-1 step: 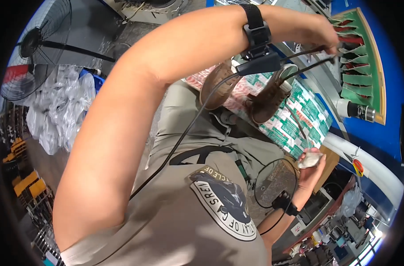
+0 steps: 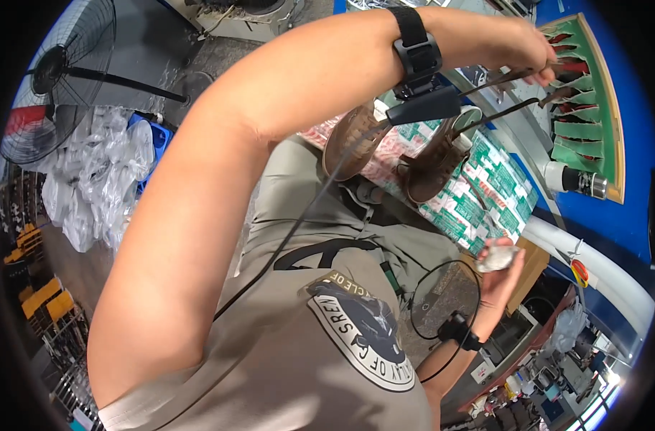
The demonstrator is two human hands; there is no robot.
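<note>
A brown lace-up shoe (image 2: pixel 429 171) stands on a green, white and red patterned covering (image 2: pixel 478 208), and a second brown shoe (image 2: pixel 352 144) stands to its left, partly behind my forearm. My left hand (image 2: pixel 537 59) reaches across to the far right, its fingers closed on a dark brown shoelace (image 2: pixel 496 80) drawn out from the shoes. Another dark strand (image 2: pixel 503 110) stretches from the right shoe to just below that hand. Near the covering's front corner, my right hand (image 2: pixel 501 276) is palm up, fingers curled around a crumpled off-white wad (image 2: pixel 498 258).
A green rack with slots (image 2: pixel 582 100) stands on a blue surface at the right, beside a silver-and-black cylinder (image 2: pixel 582 181). A white pipe (image 2: pixel 593 266) with red-handled scissors (image 2: pixel 579 273) runs below. Clear plastic bags (image 2: pixel 101 172) and a fan (image 2: pixel 51 68) are at left.
My left hand has shifted slightly right, and the loose strand below it now reaches farther toward the green rack. My right hand has moved slightly left with the wad.
</note>
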